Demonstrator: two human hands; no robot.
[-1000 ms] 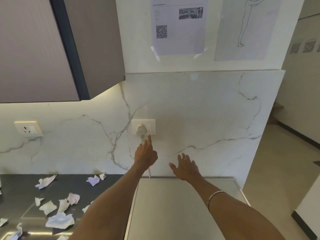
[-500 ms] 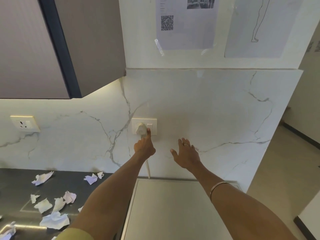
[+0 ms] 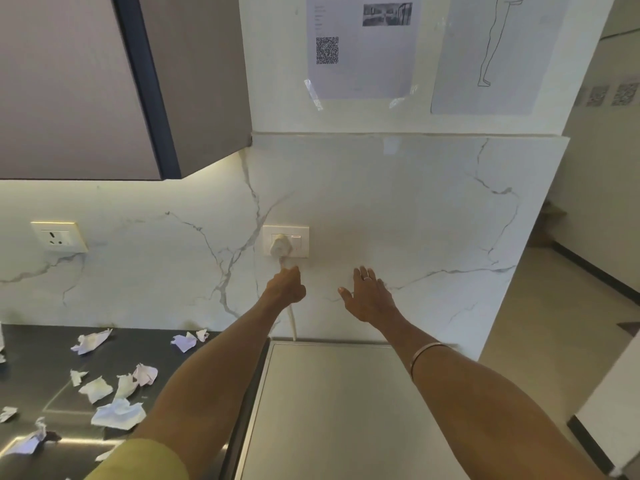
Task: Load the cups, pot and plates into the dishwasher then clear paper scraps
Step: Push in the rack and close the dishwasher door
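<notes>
so starting at your far left, the paper scraps [image 3: 117,414] are all sitting loose on the dark counter [image 3: 41,344], a dozen or so crumpled bits spread from the back edge to the front; none touched, so that half of the job looks not started; they're balled up, so no real long axis or heading to speak of, except the one near the back [image 3: 90,342], which is stretched out and slants up toward the right

moving right, your left hand [image 3: 285,287] was up at the switched socket [image 3: 286,241] a moment ago with the forefinger on the rocker beside the plug [image 3: 279,247]; now it has dropped just below the plate, fingers curled in narrow, holding nothing, right by the cord [image 3: 293,322] that hangs straight down behind the appliance; my guess is you just switched the power on for the dishwasher [image 3: 346,410], whose flat grey top is the only part in view, long side running away from you toward the wall; can't see cups, pot or plates anywhere, so can't tell if they're loaded

right hand [image 3: 369,297] is spread wide and empty, close to the marble wall [image 3: 415,209], can't tell if it's touching; it has barely shifted
</notes>
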